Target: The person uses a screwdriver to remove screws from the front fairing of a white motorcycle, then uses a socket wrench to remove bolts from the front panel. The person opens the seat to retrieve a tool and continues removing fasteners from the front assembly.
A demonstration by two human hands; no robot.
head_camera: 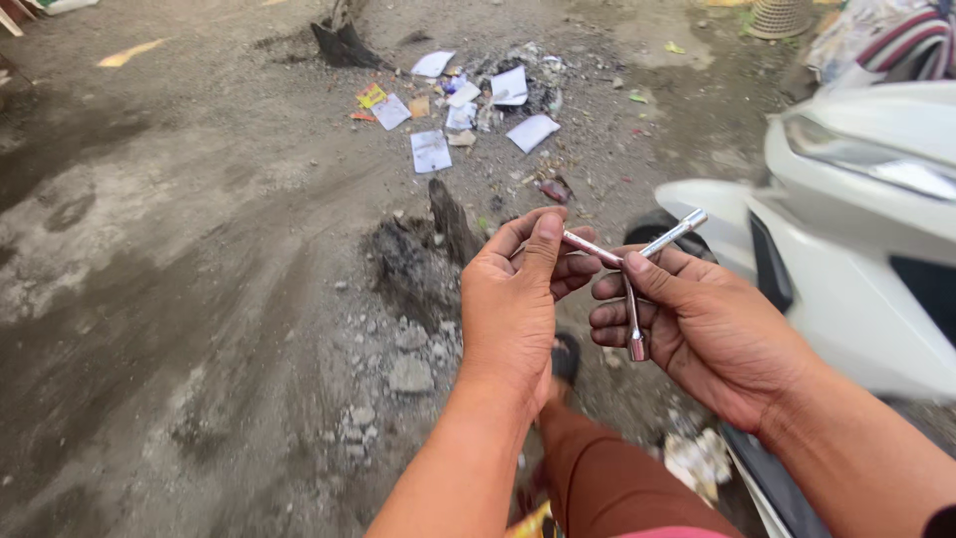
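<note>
A shiny metal three-armed socket wrench (631, 267) is held between both hands in front of me. My left hand (518, 299) pinches its left arm between thumb and fingers. My right hand (697, 324) cradles the hub, with the thumb lying over it; one arm points up to the right and another hangs down across the palm. Below the hands is my bent leg in brown trousers (597, 468) and a sandalled foot (566, 359).
A white scooter (856, 229) stands close on the right, its front wheel (662, 227) just behind the wrench. Bare dirt ground with stones (408, 374) and a charred stump (448, 219) lies ahead; scattered papers (468, 105) and ash farther off.
</note>
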